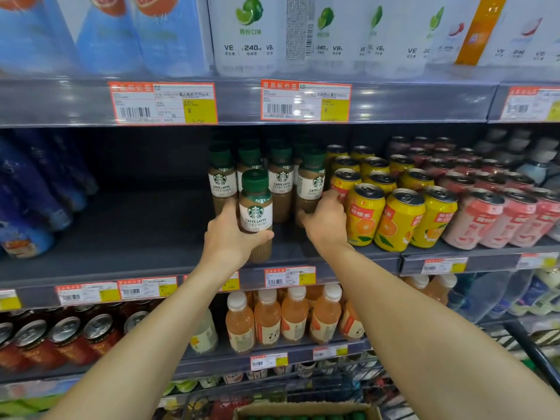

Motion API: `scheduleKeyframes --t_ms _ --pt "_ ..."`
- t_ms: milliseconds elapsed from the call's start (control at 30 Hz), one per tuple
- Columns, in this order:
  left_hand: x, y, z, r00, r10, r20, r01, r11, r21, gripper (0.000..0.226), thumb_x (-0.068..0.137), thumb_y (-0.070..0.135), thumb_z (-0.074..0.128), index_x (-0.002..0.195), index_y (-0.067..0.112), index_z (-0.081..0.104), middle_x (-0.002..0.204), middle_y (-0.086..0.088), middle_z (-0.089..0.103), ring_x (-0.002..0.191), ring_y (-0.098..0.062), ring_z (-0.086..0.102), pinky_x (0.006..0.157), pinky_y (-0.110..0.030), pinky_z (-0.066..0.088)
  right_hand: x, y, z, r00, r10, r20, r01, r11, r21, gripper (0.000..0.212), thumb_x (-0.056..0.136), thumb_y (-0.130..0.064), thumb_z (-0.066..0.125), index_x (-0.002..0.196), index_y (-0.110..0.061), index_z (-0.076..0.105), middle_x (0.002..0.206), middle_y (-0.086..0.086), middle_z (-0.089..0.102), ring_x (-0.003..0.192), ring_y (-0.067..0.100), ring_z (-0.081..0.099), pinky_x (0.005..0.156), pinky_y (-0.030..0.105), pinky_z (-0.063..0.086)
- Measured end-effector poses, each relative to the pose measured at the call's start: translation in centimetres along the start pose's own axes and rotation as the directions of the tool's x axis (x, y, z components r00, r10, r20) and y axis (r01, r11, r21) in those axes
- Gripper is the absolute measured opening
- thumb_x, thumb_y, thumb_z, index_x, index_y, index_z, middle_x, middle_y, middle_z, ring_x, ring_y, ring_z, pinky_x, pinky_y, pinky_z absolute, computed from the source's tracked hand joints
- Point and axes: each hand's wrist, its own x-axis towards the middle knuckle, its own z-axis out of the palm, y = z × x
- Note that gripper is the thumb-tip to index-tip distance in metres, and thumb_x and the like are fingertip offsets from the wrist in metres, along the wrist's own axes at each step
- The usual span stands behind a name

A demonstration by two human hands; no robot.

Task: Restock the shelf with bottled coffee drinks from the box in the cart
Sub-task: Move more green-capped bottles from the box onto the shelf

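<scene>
Glossy yellow metal cans (400,219)

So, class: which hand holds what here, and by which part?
The left hand grips a Caffe Latte bottle round its lower body. The right hand grips the lower body of another latte bottle in the row.

Two bare forearms, left hand (231,234), right hand (325,221), no sleeves, rings or watch visible

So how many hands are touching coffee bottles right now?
2. The left hand grips the front coffee bottle; the right hand holds the rightmost shelf bottle. More bottles behind may be hidden.
</scene>
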Motion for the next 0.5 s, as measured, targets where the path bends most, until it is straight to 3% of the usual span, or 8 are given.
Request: scheduleKeyframes --t_ms 167,267,400,500 --pt "-0.1 -0.2 0.2 1.000 0.001 -0.022 0.000 1.000 0.023 0.067 0.067 0.032 0.086 0.122 0.027 0.048 0.113 0.005 0.066 0.108 -0.017 0.061 0.093 -0.037 0.051 -0.6 0.1 0.0 0.999 0.028 0.015 -0.029 0.999 0.021 0.056 0.082 -0.022 0.076 0.123 -0.003 0.043 0.123 0.018 0.059 0.114 0.038 0.059 0.089 0.043 0.050" --pt "-0.1 -0.3 0.5 0.999 0.000 -0.042 0.002 0.999 0.042 0.069 0.067 0.036 0.085 0.123 0.026 0.047 0.114 0.005 0.066 0.110 -0.019 0.060 0.094 -0.042 0.051 -2.2 0.6 -0.3 0.998 0.062 0.015 -0.061 0.998 -0.032 0.058 0.086 -0.036 0.072 0.124 -0.003 0.044 0.124 0.016 0.057 0.114 0.035 0.058 0.086 0.039 0.048" --pt "-0.1 0.1 1.2 0.998 0.001 -0.066 0.003 0.998 0.061 0.061 0.067 0.037 0.085 0.115 0.019 0.052 0.112 0.002 0.067 0.107 -0.020 0.061 0.089 -0.040 0.052 -4.7 1.9 -0.8 0.989 -0.145 0.030 0.146 0.927 -0.344 0.058 0.092 -0.059 0.048 0.123 -0.009 0.049 0.120 0.008 0.057 0.110 0.029 0.058 0.077 0.038 0.048" --pt "-0.2 0.7 2.1 0.998 -0.001 -0.058 0.006 0.997 0.083 0.057 0.067 0.039 0.085 0.111 0.016 0.055 0.111 0.000 0.067 0.105 -0.020 0.062 0.085 -0.036 0.052 -6.1 3.7 -0.5 0.957 -0.271 0.107 0.289 0.836 -0.467 0.077 0.092 -0.068 0.029 0.128 -0.004 0.054 0.126 0.013 0.060 0.116 0.029 0.057 0.088 0.038 0.049"
